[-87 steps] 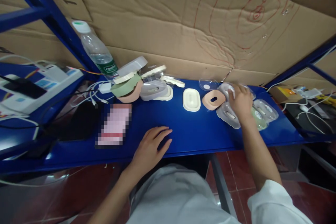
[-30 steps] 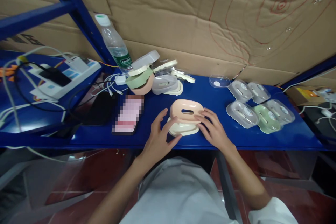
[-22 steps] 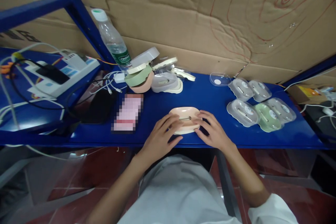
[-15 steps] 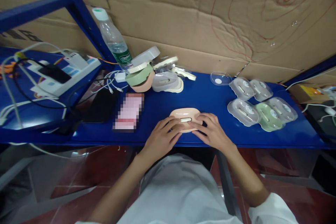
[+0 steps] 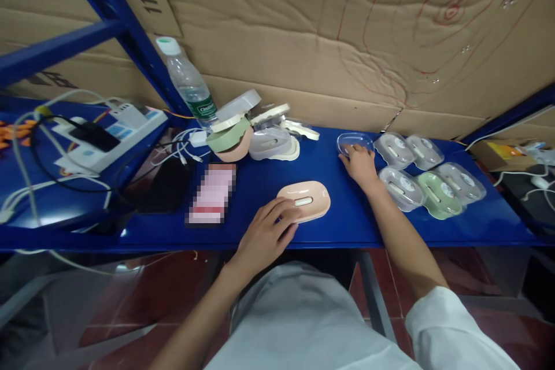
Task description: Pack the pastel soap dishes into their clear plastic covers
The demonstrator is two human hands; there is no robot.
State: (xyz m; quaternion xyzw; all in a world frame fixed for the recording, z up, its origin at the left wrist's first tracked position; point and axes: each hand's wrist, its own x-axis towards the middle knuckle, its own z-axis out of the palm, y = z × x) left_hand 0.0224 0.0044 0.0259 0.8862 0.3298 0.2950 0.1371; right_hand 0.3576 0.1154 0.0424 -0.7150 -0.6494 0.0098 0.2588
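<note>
A pink oval case (image 5: pixel 316 198) with a pale slot piece in its middle lies on the blue table near the front edge. My left hand (image 5: pixel 271 225) rests on its left side, fingers bent over the rim. Farther back and to the right, my right hand (image 5: pixel 361 166) reaches over a clear plastic cover (image 5: pixel 347 140), fingertips on it; whether they grip it is hard to tell. Right of that hand sit several covered cases, grey ones (image 5: pixel 401 188) and a green one (image 5: pixel 437 195).
Green, pink, grey and cream parts (image 5: pixel 228 139) are piled at the back beside a water bottle (image 5: pixel 191 87). A phone (image 5: pixel 211 195) lies left of my left hand. Cables and a power strip (image 5: pixel 117 133) are at the far left. Cardboard (image 5: pixel 269 23) stands behind.
My right hand has left the pink case and moved back and right to the clear cover. My left hand has stayed at the case. The camera view has shifted slightly.
</note>
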